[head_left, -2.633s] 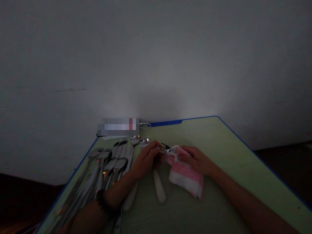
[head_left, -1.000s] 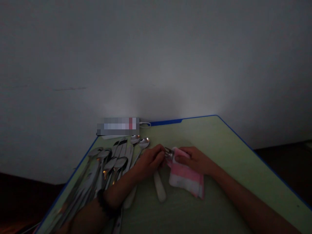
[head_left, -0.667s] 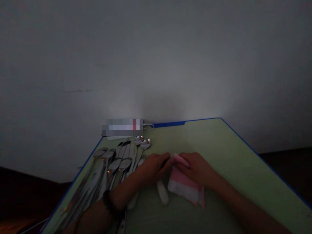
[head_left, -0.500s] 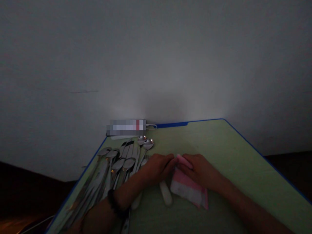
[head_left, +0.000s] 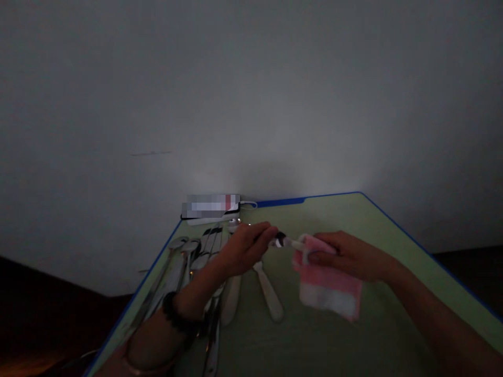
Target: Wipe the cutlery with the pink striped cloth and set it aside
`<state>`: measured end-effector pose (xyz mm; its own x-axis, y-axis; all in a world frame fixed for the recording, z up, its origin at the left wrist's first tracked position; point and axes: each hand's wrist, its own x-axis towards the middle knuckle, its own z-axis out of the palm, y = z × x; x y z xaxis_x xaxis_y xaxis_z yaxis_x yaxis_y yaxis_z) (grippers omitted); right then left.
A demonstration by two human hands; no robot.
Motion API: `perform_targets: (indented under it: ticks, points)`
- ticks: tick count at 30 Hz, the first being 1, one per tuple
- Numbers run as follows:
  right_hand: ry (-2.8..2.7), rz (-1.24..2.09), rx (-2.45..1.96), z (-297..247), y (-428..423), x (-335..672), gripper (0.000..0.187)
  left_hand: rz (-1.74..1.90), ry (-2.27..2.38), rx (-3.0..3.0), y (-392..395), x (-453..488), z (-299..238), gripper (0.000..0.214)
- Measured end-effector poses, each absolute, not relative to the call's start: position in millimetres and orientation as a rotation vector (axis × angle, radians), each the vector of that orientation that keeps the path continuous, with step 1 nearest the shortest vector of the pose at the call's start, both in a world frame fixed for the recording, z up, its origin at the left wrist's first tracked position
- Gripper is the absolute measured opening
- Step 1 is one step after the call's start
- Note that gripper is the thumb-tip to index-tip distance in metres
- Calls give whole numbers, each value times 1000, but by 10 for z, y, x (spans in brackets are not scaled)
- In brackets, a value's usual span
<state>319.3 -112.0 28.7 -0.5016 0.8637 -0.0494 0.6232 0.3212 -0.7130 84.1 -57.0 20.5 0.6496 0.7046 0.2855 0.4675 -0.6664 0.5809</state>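
Held between both hands, above the table, is a spoon [head_left: 280, 240] with a shiny metal head and a pale handle. My left hand [head_left: 249, 246], a dark beaded bracelet on its wrist, grips the head end and hides part of it. My right hand [head_left: 348, 255] is closed on a pink and white cloth [head_left: 330, 298], which wraps the handle end and hangs down. Beneath my left hand lie a pale-handled piece of cutlery [head_left: 271, 298] and another pale handle [head_left: 230, 301]. Beyond my left forearm, metal spoons [head_left: 178, 242] and other cutlery are spread out, partly covered by the arm.
The green table [head_left: 393, 272] has a blue edge and stands against a grey wall [head_left: 275, 104]. At its back left corner is a pixelated box-like object [head_left: 210, 205] with a white cable [head_left: 249, 203]. The light is dim.
My hands have drawn apart and risen a little; the right one moved right with the cloth. The spoon's metal head and part of its handle now show between them.
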Motion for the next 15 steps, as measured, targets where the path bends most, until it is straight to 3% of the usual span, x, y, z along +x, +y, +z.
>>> perform_targets:
  ticks: [8,11,15]
  points:
    - [-2417,624,-1304,1002,-836,2843,29,864,1068,2546,-509,820,896,43]
    - [-2402,618,-1282,1082,-714,2716,32,839,1113,2612,-508,836,1045,53]
    - [-2434,756,-1189,1002,-629,2723,33,802,1114,2759,-527,813,1054,50]
